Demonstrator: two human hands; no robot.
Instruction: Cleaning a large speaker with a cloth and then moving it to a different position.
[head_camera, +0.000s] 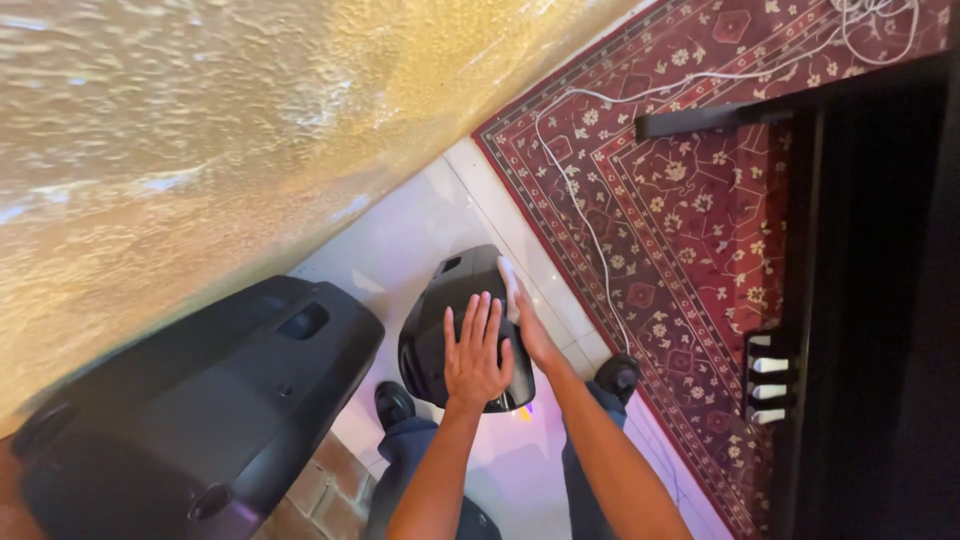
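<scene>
A small black speaker (455, 330) is stood on the white floor (420, 235), beside a larger speaker (210, 400). The left hand (477, 352) is laid flat, fingers spread, on it; a white cloth (509, 287) is pressed against its side by the right hand (532, 330).

Black speaker (450, 320); dark red floral-patterned rug (700, 220); white cable (585, 215); yellow textured wall (250, 120); white floor tiles (420, 240).

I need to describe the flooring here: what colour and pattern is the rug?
Dark red rug with cream floral motifs and banded borders, seen in the head view.
</scene>
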